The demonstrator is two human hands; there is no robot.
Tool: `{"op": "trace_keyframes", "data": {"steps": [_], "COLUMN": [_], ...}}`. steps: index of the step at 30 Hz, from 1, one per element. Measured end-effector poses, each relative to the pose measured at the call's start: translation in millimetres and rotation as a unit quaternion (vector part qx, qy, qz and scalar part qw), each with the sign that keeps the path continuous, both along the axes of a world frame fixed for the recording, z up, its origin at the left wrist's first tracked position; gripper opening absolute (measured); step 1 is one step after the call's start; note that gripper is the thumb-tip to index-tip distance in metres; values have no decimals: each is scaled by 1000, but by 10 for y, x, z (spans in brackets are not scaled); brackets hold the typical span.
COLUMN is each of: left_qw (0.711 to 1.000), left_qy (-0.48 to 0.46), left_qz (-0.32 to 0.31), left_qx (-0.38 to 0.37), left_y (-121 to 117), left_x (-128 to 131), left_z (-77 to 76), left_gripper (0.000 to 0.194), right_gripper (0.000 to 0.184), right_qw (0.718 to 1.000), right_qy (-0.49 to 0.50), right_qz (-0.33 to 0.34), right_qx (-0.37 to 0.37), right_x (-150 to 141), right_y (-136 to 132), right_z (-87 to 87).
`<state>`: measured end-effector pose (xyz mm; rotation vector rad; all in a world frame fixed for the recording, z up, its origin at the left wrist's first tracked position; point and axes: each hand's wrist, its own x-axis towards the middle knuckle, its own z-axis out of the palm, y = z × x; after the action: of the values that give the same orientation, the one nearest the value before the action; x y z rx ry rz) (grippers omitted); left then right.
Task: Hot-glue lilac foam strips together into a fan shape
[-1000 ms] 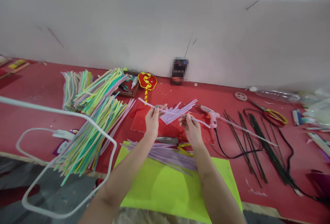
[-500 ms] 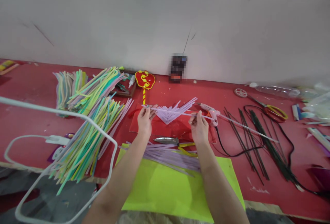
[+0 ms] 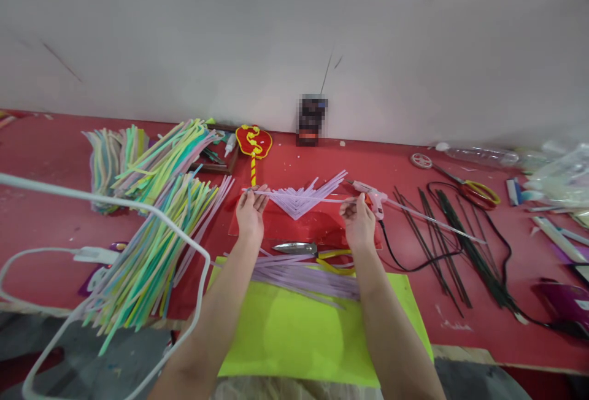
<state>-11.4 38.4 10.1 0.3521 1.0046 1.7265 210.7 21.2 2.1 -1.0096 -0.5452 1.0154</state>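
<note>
A thin lilac pipe cleaner (image 3: 332, 200) is stretched nearly level between my two hands. My left hand (image 3: 251, 213) pinches its left end between thumb and fingertips. At its other end, the fingers of my right hand (image 3: 359, 222) are closed on it. Just behind the held pipe cleaner lies a V-shaped piece of joined lilac pipe cleaners (image 3: 297, 205), on a red sheet (image 3: 276, 231). Nearer to me are pliers (image 3: 294, 248) with yellow handles and a loose pile of lilac pipe cleaners (image 3: 304, 280) on a lime-green sheet (image 3: 299, 338).
Multicoloured pipe cleaners (image 3: 151, 253) lie in bundles at left, with a white tube frame (image 3: 202, 277) in front. At right are a pink glue gun (image 3: 376, 203), dark green stems (image 3: 464, 246) and scissors (image 3: 478, 194). A red-and-yellow ornament (image 3: 254, 142) stands behind.
My right hand has shifted outward along the pipe cleaner, so the length that stuck out past it no longer shows. My left hand keeps its pinch. The view has shifted slightly.
</note>
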Motion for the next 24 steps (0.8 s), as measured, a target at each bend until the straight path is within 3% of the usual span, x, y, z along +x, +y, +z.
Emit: {"op": "trace_keyframes", "data": {"steps": [5, 12, 20, 24], "left_qw": [1000, 1000, 998, 997], "left_qy": [12, 17, 51, 69], "left_qz": [17, 20, 18, 32], "left_qx": [6, 3, 26, 29], "left_y": [-3, -41, -47, -40], "left_x": [-15, 30, 11, 1], "left_z": [29, 74, 54, 60], "left_gripper": [9, 10, 19, 21], "right_gripper": [44, 48, 49, 52], "right_qw": [1000, 989, 998, 999], "right_qy": [-17, 74, 23, 12], "right_qz": [6, 123, 42, 39], "right_qx": [1, 19, 27, 32], "right_x": [19, 132, 172, 161], "right_y": [-1, 34, 43, 39], "right_z": [-6, 46, 6, 29]}}
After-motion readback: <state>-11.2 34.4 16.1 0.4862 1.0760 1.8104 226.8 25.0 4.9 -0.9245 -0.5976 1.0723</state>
